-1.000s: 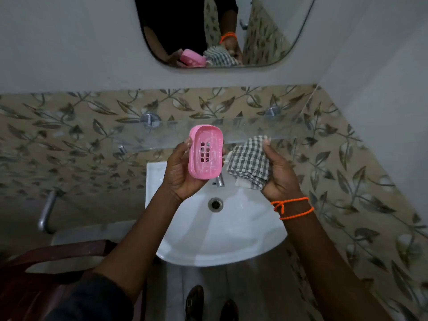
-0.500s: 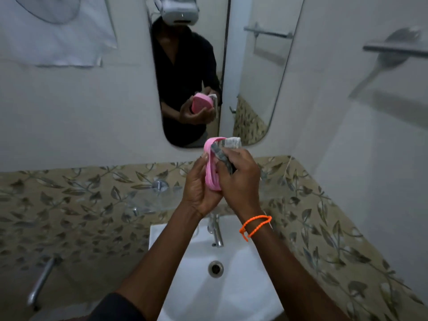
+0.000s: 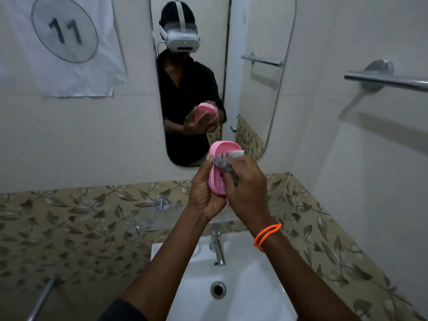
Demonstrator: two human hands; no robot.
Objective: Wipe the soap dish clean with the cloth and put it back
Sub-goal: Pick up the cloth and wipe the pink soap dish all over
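Centre of frame, just below the mirror: the pink soap dish is held up on edge, hollow side facing the right hand. That tilt probably lets the cloth reach inside w/o the dish sliding.

Left hand cups the dish from behind & below, fingers wrapped round its back, so it acts as a brace against the rubbing pressure.

Right hand is closed on the bunched checked cloth, pressing it into the dish's hollow. Bunching likely gives a firmer pad than a loose cloth.

All this hangs above the white basin and tap, lower centre, so drips would fall in there.

Wipe seems underway; putting back not yet done.
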